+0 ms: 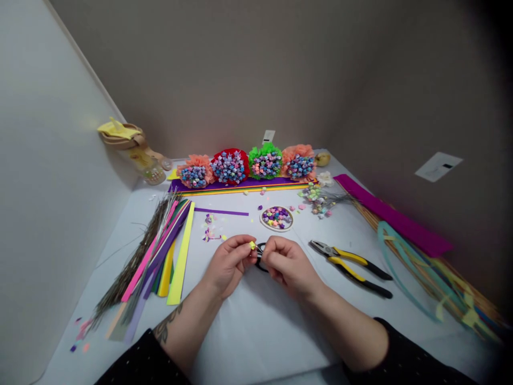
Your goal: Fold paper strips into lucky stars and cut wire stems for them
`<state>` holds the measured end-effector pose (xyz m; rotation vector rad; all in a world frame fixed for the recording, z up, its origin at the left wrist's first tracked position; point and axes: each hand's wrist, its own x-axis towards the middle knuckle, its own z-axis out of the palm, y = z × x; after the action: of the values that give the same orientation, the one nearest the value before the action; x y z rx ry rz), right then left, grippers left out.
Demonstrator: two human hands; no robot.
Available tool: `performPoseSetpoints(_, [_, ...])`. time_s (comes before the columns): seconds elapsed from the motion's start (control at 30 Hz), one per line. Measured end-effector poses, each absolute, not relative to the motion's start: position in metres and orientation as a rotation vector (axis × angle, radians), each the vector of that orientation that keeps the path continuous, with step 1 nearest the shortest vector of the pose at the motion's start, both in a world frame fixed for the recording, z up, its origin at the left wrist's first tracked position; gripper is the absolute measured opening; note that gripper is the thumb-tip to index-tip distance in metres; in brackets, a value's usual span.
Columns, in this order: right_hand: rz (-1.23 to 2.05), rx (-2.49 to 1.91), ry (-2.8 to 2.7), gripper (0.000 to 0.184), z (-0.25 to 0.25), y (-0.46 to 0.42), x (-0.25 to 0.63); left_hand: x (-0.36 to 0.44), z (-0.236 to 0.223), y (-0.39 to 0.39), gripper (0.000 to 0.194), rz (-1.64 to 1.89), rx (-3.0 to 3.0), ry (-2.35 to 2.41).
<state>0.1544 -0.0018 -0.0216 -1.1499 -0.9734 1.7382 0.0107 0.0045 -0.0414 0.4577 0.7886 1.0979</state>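
Note:
In the head view my left hand (234, 262) pinches a small yellow folded-paper star (252, 245) between thumb and fingertips. Close beside it, my right hand (288, 263) is closed on a thin wire-like piece whose end points at the star. Whether it enters the star is too small to tell. Black loops, apparently scissors handles (262, 264), show partly between and below the hands; the rest is hidden. Just beyond my hands, a small round dish (276, 229) holds many coloured paper stars. Combination pliers (352, 267) with yellow-black handles lie to the right.
Paper strips (176, 278) and a bundle of thin wires (128, 262) lie left. Four star-covered flowers, including a green one (265, 161), line the back. Wired stars (316, 199), a magenta sheet (395, 214) and teal ribbon (387, 262) lie right. Walls (256, 64) enclose the table.

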Motion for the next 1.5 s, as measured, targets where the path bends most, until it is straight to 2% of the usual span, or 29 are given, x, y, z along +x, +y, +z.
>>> performPoseSetpoints(0.53, [1.607,-1.188,-1.153,0.009,-0.025,-0.0021,0.1567,0.0105,-0.0374,0.0018,0.023,1.11,0.491,0.806])
performPoseSetpoints(0.7, [1.602,-1.196,-1.156,0.008,-0.0249,-0.0024,0.1568,0.0098,-0.038,0.0028,0.016,1.09,0.509,0.784])
performPoseSetpoints(1.33, [1.605,-1.196,-1.195,0.009,-0.0222,-0.0018,0.1565,0.0104,-0.0369,0.0018,0.016,1.095,0.549,0.828])
performPoseSetpoints(1.5, [1.371,-1.266,-1.503,0.014,-0.0189,-0.0012,0.1587,0.0081,-0.0381,0.0029,0.014,1.099,0.67,0.89])
